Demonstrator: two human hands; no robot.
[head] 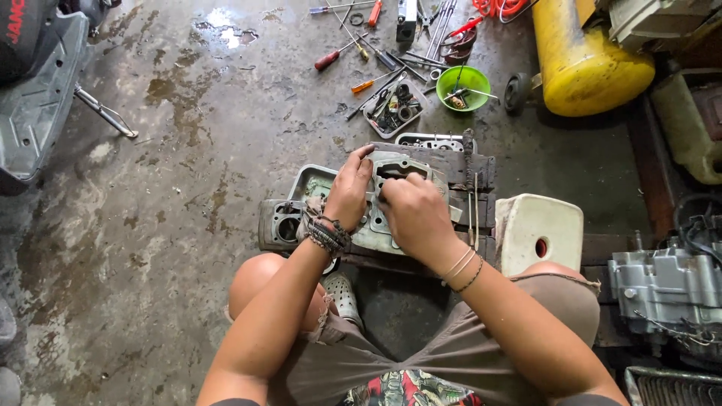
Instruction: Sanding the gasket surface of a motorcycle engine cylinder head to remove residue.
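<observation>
A grey metal engine cylinder head [395,167] lies on a dark wooden block [466,167] on the floor in front of my knees. My left hand [348,192] grips its left edge, thumb up along the top corner. My right hand [410,213] rests on top of the part with the fingers curled down onto its middle; whether they pinch a small piece is hidden. Another round-bored engine cylinder [280,223] lies just left of my left wrist, which wears dark bracelets.
A green bowl [463,87], a small parts tray [394,107] and several screwdrivers [335,54] lie beyond. A yellow tank [583,64] stands far right, a white container [538,229] by my right knee, an engine block [665,286] at right, a scooter [37,83] at left.
</observation>
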